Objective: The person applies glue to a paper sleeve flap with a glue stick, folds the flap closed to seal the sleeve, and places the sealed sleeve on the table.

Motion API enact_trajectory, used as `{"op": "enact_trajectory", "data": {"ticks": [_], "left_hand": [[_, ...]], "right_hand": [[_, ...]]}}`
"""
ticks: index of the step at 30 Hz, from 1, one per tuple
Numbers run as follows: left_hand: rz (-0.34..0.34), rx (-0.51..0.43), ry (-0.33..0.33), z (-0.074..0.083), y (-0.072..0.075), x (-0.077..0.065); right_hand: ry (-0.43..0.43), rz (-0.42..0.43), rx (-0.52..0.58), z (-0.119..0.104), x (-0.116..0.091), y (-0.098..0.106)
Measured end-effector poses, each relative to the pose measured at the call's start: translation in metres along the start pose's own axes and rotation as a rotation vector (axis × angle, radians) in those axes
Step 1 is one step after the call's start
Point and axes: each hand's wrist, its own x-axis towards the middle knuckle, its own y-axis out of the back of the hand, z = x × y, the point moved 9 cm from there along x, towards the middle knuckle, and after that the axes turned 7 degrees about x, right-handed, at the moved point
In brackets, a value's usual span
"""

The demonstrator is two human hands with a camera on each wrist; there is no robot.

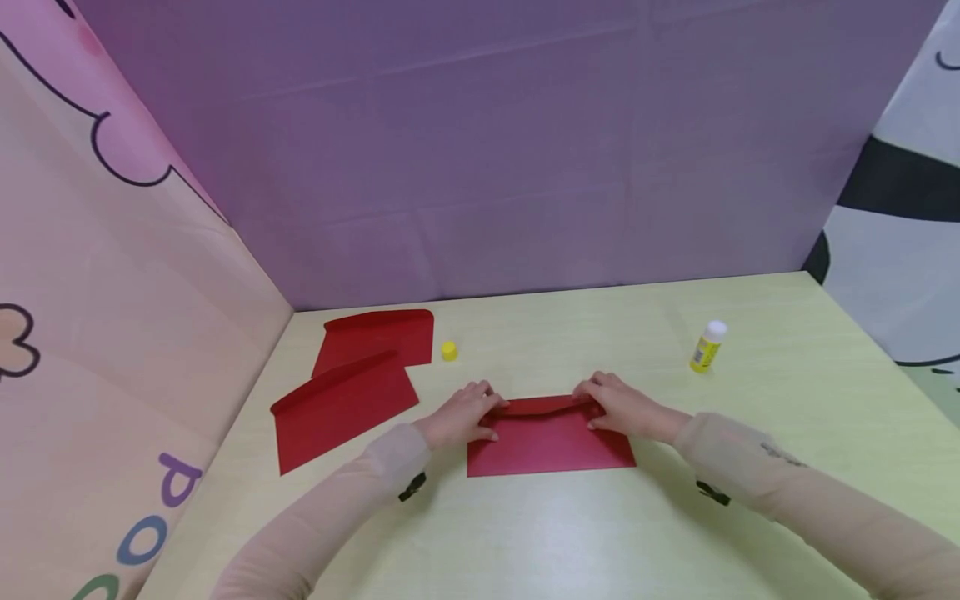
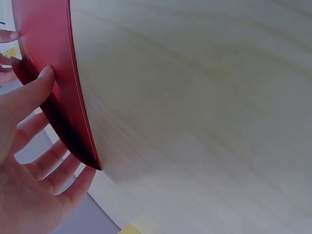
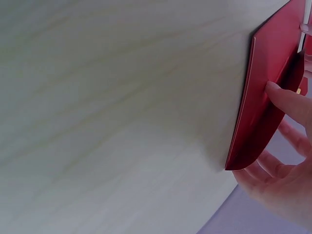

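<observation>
A red envelope (image 1: 551,450) lies on the table in front of the person, its flap (image 1: 542,406) along the far edge and partly raised. At the envelope's left end, the left hand (image 1: 459,415) holds it. Its thumb (image 2: 43,84) lies on the envelope's face, with the other fingers behind the flap. The right hand (image 1: 628,408) holds the opposite end the same way; its thumb (image 3: 282,95) presses on the face and its fingers curve behind the flap. Dark space shows between flap and envelope body in both wrist views.
Two more red envelopes, a nearer one (image 1: 341,412) and a farther one (image 1: 382,340), overlap on the left of the table (image 1: 555,542). A yellow cap (image 1: 449,351) stands beside them. A glue stick (image 1: 707,347) stands at the right. Purple cloth (image 1: 487,150) hangs behind the table.
</observation>
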Motion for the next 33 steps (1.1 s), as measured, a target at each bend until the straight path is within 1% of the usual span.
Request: {"op": "enact_trajectory", "data": {"ticks": [5, 9, 11, 13, 16, 18, 25, 30, 33], "left_hand": [[-0.024, 0.008, -0.005, 0.001, -0.001, -0.001], [-0.034, 0.036, -0.013, 0.003, -0.001, -0.002], [-0.033, 0.075, -0.025, 0.005, -0.002, -0.002], [-0.037, 0.134, -0.040, 0.006, -0.003, -0.003], [-0.054, 0.218, -0.052, 0.009, -0.006, -0.004], [-0.069, 0.257, -0.048, 0.009, -0.008, -0.005], [-0.126, 0.277, -0.009, 0.009, -0.015, -0.007], [-0.156, 0.301, -0.001, 0.009, -0.018, -0.007], [-0.161, 0.306, 0.005, 0.009, -0.019, -0.007]], "right_hand": [[-0.004, -0.022, 0.006, 0.000, -0.001, -0.001], [-0.014, -0.032, 0.008, 0.000, -0.002, -0.002], [-0.021, -0.036, 0.000, 0.000, -0.002, -0.003], [-0.007, -0.043, -0.030, -0.001, -0.003, -0.004], [0.016, -0.054, -0.093, -0.004, -0.003, -0.006], [0.027, -0.064, -0.137, -0.005, -0.003, -0.007], [0.033, -0.093, -0.246, -0.009, -0.003, -0.011], [0.021, -0.086, -0.289, -0.013, -0.001, -0.010], [0.011, -0.083, -0.298, -0.017, 0.002, -0.010]]}}
